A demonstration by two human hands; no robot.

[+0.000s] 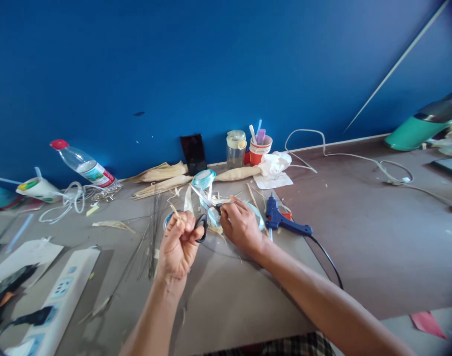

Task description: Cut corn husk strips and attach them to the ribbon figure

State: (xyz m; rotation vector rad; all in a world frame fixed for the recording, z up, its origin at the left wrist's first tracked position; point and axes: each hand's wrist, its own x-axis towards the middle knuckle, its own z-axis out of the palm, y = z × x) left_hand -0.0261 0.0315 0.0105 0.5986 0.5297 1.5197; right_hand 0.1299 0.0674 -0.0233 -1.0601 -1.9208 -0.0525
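My left hand (179, 244) is closed, pinching a short, thin, straw-coloured piece (175, 211) that looks like rolled corn husk. Beside its fingers is a black loop of the scissors (201, 228); whether a finger passes through it I cannot tell. My right hand (243, 222) is closed at the scissors' other black handle, and the blades point up and left. Behind the hands lies a roll of light blue ribbon (203, 179) with loose loops. A blue glue gun (285, 217) rests right of my right hand.
Dried corn husks (161, 174) and thin wires (152, 237) are spread over the table. Along the blue wall stand a phone (194, 154), a jar (236, 151), a red cup (260, 151) and a leaning bottle (87, 165). A power strip (63, 296) lies front left; a white cable (352, 155) runs right.
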